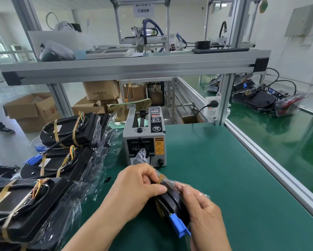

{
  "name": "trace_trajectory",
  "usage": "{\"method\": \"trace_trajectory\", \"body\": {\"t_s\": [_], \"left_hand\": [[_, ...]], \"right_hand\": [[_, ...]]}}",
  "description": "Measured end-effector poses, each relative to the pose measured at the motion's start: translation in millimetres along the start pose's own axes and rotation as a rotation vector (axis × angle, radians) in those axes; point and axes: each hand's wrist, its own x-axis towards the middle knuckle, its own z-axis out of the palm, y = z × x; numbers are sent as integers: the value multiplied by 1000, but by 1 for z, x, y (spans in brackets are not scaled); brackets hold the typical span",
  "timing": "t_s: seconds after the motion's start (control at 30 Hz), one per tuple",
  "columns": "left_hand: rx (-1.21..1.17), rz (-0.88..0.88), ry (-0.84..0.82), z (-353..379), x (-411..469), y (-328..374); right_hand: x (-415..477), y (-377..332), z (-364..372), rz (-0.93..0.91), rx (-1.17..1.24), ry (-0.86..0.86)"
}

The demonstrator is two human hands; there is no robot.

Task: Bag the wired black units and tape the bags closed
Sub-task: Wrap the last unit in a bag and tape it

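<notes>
A black wired unit (172,200) in a clear plastic bag stands on edge on the green table, its blue connector (178,226) at the near end. My left hand (135,185) pinches the bag and a strip of tan tape (161,178) at the unit's top. My right hand (204,214) grips the unit's right side through the bag. To the left lie several black wired units bound with tan tape, partly in clear bags: one (70,129) far, one (58,163) in the middle, one (23,205) near.
A grey automatic tape dispenser (144,138) stands just beyond my hands. An aluminium frame rail (260,147) borders the green table (233,178) on the right. More bagged units (260,98) lie beyond it. Cardboard boxes (32,109) sit on the floor behind; a person's foot is at far left.
</notes>
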Motion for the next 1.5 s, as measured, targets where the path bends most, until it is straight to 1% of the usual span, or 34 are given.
{"method": "trace_trajectory", "body": {"t_s": [0.1,0.2,0.27,0.3,0.33,0.4,0.43,0.47,0.53,0.67,0.73,0.97,1.03,1.07,1.1,1.13,1.2,1.27,1.33,1.4,1.43,1.5], "left_hand": [[-20,28,27,4,-1,-2],[-58,51,11,8,-5,-6],[-94,57,-18,4,-5,-9],[-115,61,3,0,-4,-11],[-131,63,67,-4,-1,-14],[-135,49,247,-16,6,-22],[-121,41,307,-21,9,-26],[-96,44,334,-26,12,-29],[18,105,325,-32,17,-31],[343,332,241,-33,24,-24],[475,379,226,-35,27,-17],[1000,340,48,-44,34,2],[1084,325,52,-42,35,6],[1081,317,80,-40,35,6],[1028,305,122,-38,34,3],[912,284,178,-35,32,-3],[580,193,291,-28,28,-11],[281,55,373,-24,29,-17],[81,-77,391,-26,33,-22],[-91,-158,361,-31,39,-30],[-152,-154,328,-33,41,-35],[-170,-79,253,-33,41,-42]], "right_hand": [[0,-1,-1,-19,1,-20],[1,-1,-2,-42,-122,-91],[5,-3,-4,-82,-204,-102],[7,-4,-6,-105,-237,-101],[9,-5,-8,-119,-260,-99],[11,-9,-11,-127,-302,-105],[11,-11,-13,-133,-322,-108],[11,-13,-15,-141,-336,-113],[9,-16,-17,-158,-365,-126],[7,-19,-16,-173,-407,-140],[6,-19,-15,-174,-422,-146],[7,-23,-18,-185,-468,-191],[8,-25,-18,-184,-465,-200],[9,-26,-18,-188,-473,-204],[10,-26,-19,-196,-484,-206],[10,-26,-19,-204,-494,-205],[10,-26,-19,-217,-513,-200],[9,-26,-21,-228,-536,-199],[9,-27,-24,-238,-561,-192],[10,-27,-27,-250,-581,-187],[10,-27,-28,-254,-586,-186],[9,-27,-28,-261,-585,-184]]}}
